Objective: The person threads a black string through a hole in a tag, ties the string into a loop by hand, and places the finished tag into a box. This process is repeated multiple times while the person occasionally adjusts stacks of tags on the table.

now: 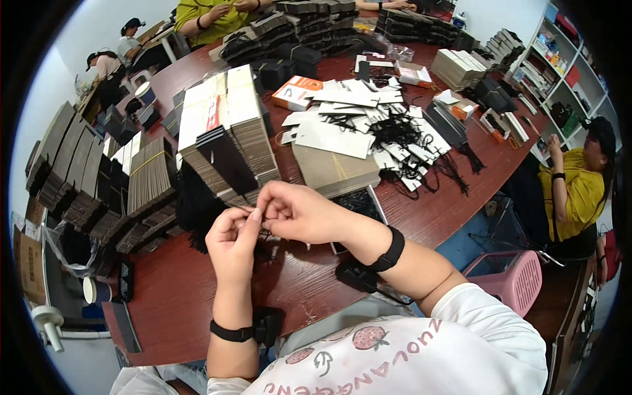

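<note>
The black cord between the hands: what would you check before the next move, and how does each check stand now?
1. Left hand pinching the black cord: ok, fingers closed on it.
2. Right hand meeting the left: ok, fingertips touch.
3. Cord free of tangles: cannot tell, too thin.
4. More cords within reach: ok, a cord pile lies on the table.
5. White cards at hand: ok, heaped just ahead.

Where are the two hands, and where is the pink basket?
left hand [232, 238]: head view, back of the hand.
right hand [296, 212]: head view, knuckles.
pink basket [517, 280]: head view, slotted side wall.
</note>
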The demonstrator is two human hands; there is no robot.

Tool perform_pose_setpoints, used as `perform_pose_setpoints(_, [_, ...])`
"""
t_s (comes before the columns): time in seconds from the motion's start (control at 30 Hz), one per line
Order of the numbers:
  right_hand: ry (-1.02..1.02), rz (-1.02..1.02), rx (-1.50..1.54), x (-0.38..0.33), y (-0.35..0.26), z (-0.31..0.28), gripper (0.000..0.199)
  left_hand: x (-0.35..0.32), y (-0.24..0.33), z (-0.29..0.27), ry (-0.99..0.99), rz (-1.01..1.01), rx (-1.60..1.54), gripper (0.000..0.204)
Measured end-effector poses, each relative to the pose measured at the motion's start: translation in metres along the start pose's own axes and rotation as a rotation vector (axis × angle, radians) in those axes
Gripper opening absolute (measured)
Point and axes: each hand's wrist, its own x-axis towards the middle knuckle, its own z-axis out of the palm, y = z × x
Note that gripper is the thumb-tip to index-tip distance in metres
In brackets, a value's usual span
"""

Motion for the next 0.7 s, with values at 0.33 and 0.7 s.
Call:
perform_pose_setpoints(0.33, [-0.225, -0.103, 0.272, -0.007, -0.017, -0.006, 0.023, 0.007, 0.011, -0.004, -0.159, -0.229, -0.932, 0.010])
perform_pose_setpoints(0.7, [0.176, -0.402, -0.267, -0.005, -0.020, 0.001, 0.010, 0.009, 0.013, -0.011, -0.123, -0.237, -0.928, 0.012])
